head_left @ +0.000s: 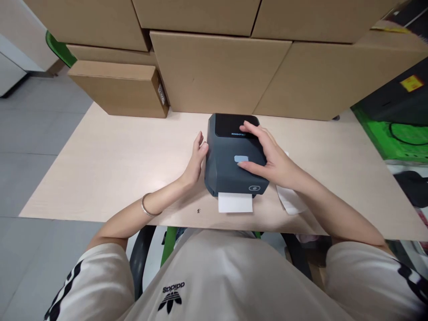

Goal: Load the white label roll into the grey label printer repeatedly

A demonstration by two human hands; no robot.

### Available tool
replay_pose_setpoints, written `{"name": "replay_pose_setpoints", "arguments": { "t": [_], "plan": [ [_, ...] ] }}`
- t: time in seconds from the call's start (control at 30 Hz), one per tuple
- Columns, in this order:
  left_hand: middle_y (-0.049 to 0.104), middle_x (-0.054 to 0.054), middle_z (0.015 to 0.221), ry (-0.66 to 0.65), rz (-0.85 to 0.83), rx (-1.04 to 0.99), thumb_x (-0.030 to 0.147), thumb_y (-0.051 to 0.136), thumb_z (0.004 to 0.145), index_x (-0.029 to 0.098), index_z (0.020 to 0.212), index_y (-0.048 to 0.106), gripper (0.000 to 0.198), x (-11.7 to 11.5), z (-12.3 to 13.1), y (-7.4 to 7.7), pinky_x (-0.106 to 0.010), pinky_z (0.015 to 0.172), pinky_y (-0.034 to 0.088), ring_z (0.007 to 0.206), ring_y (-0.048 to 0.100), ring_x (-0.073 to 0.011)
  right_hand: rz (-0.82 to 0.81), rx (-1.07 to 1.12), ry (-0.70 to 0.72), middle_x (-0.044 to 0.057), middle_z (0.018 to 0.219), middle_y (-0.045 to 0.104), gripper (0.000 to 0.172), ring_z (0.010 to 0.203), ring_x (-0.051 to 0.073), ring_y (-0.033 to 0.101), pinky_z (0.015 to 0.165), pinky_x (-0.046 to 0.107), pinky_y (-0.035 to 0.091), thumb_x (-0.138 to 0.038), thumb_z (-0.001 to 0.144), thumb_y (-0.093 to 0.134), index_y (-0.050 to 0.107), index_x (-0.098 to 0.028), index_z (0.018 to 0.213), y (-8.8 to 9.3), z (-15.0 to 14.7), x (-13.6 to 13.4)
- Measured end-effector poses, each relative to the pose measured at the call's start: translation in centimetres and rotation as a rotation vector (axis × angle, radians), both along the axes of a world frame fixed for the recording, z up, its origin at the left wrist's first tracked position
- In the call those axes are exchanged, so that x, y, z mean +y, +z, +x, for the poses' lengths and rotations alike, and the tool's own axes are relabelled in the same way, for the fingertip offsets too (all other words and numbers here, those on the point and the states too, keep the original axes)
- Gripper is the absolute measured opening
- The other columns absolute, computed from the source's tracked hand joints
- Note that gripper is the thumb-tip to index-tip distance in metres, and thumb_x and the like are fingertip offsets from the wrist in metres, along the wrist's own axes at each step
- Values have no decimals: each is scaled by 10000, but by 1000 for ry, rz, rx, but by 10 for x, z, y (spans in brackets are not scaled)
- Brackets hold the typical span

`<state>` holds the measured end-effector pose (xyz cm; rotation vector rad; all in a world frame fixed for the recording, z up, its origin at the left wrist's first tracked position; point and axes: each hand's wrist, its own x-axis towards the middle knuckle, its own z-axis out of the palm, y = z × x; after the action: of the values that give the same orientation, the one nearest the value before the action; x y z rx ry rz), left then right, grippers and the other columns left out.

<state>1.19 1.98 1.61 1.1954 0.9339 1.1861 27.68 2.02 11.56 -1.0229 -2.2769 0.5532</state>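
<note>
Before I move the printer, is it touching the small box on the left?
Apart: the head view shows tabletop between the printer and the small box.

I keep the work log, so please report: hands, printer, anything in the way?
Left hand at left side of printer; right hand over its top. White paper sticks out of near side. Cardboard boxes behind, none between hands and printer.

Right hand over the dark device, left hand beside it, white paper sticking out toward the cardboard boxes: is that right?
No: in the head view, the white paper sticks out on the near side, away from the cardboard boxes. The rest stands.
</note>
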Motion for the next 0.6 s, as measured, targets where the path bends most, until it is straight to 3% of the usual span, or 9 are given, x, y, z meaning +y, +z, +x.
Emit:
{"name": "replay_pose_setpoints", "arguments": {
  "t": [0.1, 0.23, 0.43, 0.6],
  "plan": [
    [129, -2, 2003, -67, 13, 74, 915, 628, 993, 450, 1855, 132, 1098, -9, -2, 1, -589, 1536, 137, 1874, 40, -393, 23, -64, 48, 157, 1937, 317, 1186, 1810, 455, 263, 1453, 777, 218, -838, 992, 715, 136, -340, 1900, -20, 4, -1],
    [53, -28, 2010, -131, 80, 110, 830, 739, 981, 458, 1863, 56, 1175, -14, -4, -2, -623, 1519, 184, 1857, 116, -426, 113, -96, 61, 167, 1972, 215, 1304, 1830, 473, 190, 1443, 830, 158, -844, 983, 725, -67, -364, 1902, -36, 2, -7],
    [59, 15, 2011, -137, 202, 160, 743, 703, 1055, 490, 1867, 113, 1035, -13, -11, -11, -651, 1521, 138, 1862, 89, -417, 136, -105, 67, 142, 1963, 266, 1305, 1826, 474, 202, 1445, 827, 154, -834, 989, 726, -94, -382, 1899, -42, -2, -13],
    [56, 40, 2010, -138, 282, 241, 731, 669, 1081, 524, 1865, 108, 986, -11, -17, -20, -685, 1514, 93, 1866, 51, -414, 189, -72, 65, 138, 1931, 353, 1228, 1808, 460, 277, 1444, 814, 196, -805, 1013, 713, -12, -378, 1907, -45, -5, -14]
  ]
}}
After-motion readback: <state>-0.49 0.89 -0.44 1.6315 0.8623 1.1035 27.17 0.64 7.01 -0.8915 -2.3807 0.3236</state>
